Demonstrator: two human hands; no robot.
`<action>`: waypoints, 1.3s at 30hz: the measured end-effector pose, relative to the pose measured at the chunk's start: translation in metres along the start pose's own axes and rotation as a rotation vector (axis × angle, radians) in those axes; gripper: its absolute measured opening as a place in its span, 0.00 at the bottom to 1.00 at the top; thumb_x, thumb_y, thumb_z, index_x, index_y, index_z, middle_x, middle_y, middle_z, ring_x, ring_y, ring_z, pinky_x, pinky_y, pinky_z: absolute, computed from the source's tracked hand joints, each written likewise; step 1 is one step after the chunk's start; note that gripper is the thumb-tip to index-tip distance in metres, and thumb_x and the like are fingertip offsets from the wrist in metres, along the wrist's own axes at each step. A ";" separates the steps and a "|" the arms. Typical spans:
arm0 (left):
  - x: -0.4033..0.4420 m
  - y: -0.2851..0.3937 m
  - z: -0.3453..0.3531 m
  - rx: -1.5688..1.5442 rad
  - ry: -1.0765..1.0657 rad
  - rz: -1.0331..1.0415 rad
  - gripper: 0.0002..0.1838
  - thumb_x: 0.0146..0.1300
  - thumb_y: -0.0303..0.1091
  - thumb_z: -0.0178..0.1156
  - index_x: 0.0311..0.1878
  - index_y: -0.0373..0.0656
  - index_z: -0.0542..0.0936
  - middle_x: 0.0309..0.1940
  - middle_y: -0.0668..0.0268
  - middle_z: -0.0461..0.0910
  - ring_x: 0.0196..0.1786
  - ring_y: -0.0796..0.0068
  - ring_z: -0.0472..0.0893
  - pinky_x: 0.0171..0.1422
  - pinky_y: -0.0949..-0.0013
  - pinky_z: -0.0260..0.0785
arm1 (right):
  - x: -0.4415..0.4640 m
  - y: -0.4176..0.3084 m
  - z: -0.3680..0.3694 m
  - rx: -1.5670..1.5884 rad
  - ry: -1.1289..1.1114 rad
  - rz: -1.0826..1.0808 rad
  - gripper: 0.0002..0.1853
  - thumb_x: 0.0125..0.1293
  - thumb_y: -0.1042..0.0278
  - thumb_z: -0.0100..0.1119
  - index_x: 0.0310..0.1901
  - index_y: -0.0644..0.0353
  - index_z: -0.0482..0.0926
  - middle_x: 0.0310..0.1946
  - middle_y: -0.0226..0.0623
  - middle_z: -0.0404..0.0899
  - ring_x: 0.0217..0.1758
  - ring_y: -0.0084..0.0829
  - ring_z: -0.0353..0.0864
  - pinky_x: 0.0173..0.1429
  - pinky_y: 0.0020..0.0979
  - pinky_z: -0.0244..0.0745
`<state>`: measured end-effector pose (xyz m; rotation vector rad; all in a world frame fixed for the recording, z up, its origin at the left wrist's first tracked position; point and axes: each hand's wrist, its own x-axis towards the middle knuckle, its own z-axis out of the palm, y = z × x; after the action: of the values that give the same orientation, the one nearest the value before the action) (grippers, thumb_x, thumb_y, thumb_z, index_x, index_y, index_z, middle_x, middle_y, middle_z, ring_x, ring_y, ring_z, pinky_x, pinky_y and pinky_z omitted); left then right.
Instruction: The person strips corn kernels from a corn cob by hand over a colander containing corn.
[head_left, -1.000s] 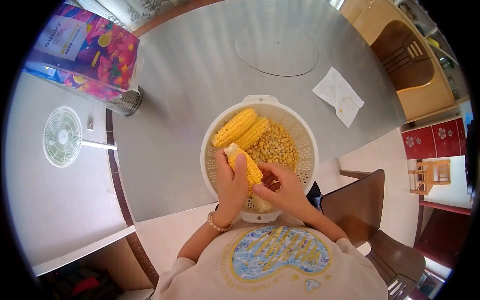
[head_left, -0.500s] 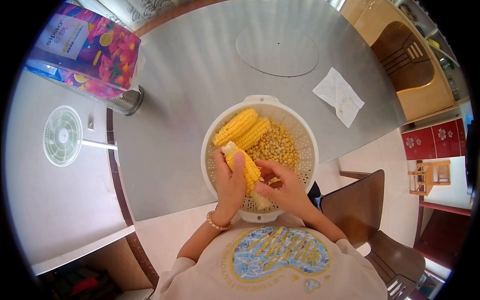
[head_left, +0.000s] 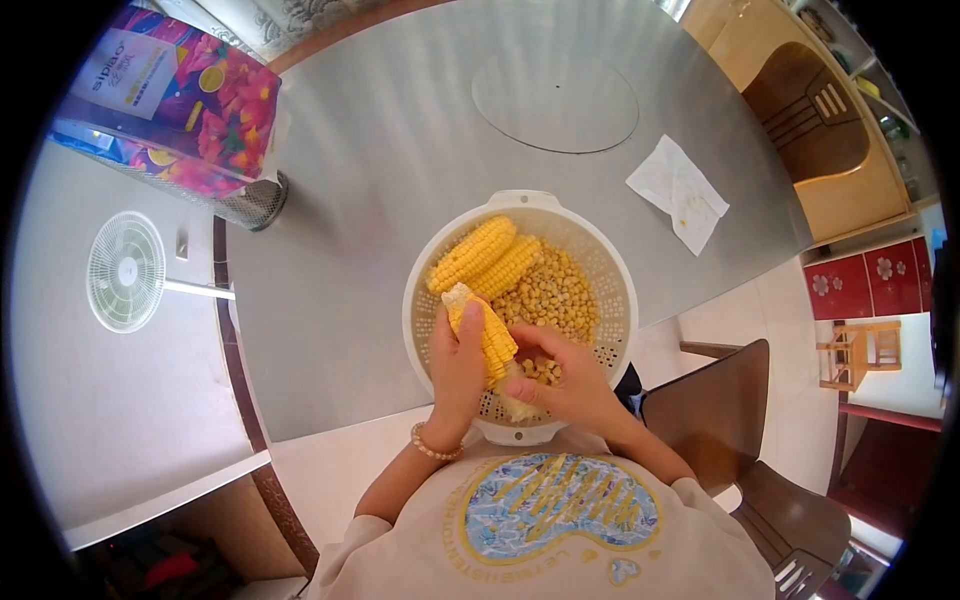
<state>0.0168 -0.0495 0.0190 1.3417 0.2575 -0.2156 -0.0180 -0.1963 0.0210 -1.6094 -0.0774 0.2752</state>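
Note:
My left hand (head_left: 460, 365) is wrapped round an ear of corn (head_left: 495, 338), held tilted over a white colander (head_left: 417, 350). The lower end of this ear is stripped bare, while yellow kernels still cover its middle. My right hand (head_left: 570, 380) is closed in at that lower end, its thumb on the bare part and its fingers curled beside the kernels. Some loose kernels show between the right thumb and fingers; whether they lie in the hand or below it I cannot tell. Two whole ears (head_left: 475, 255) rest in the colander beside a heap of loose kernels (head_left: 550, 295).
The colander is at the near edge of a grey table (head_left: 340, 250). A crumpled white tissue (head_left: 678, 195) lies to the right. A colourful tissue pack (head_left: 190, 100) stands in a mesh basket (head_left: 262, 205) at the left. Brown chairs (head_left: 710, 405) stand at the right.
My right thumb and fingers have spread apart slightly, and loose kernels now show between them. The ear has shifted a little in my left hand, with more bare cob showing.

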 end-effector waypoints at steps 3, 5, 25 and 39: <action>0.002 -0.009 0.004 0.061 0.011 0.136 0.15 0.70 0.39 0.48 0.50 0.36 0.68 0.41 0.63 0.75 0.42 0.77 0.74 0.46 0.71 0.68 | -0.001 -0.012 0.004 -0.221 0.015 0.007 0.28 0.53 0.71 0.64 0.56 0.67 0.70 0.48 0.41 0.75 0.45 0.29 0.76 0.51 0.29 0.72; 0.002 -0.013 0.004 0.120 0.004 0.197 0.15 0.70 0.39 0.49 0.49 0.36 0.68 0.41 0.62 0.75 0.42 0.76 0.74 0.46 0.70 0.68 | -0.001 -0.016 0.007 -0.257 0.038 0.012 0.27 0.53 0.68 0.64 0.55 0.67 0.71 0.45 0.44 0.76 0.42 0.33 0.77 0.48 0.31 0.73; 0.001 -0.013 0.002 0.258 0.004 0.220 0.16 0.70 0.40 0.47 0.51 0.36 0.67 0.42 0.61 0.74 0.43 0.75 0.73 0.47 0.71 0.66 | -0.002 -0.008 0.006 -0.107 0.084 0.040 0.22 0.57 0.72 0.60 0.54 0.66 0.73 0.34 0.37 0.78 0.36 0.23 0.78 0.43 0.24 0.75; 0.000 -0.005 0.002 0.073 0.012 0.085 0.14 0.70 0.38 0.46 0.50 0.37 0.68 0.41 0.64 0.73 0.42 0.78 0.72 0.47 0.72 0.66 | -0.001 -0.012 0.003 -0.072 0.027 0.037 0.17 0.62 0.77 0.53 0.54 0.65 0.73 0.38 0.31 0.76 0.41 0.21 0.76 0.49 0.23 0.72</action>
<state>0.0158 -0.0523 0.0149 1.4232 0.2043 -0.1465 -0.0180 -0.1929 0.0331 -1.6865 -0.0376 0.2819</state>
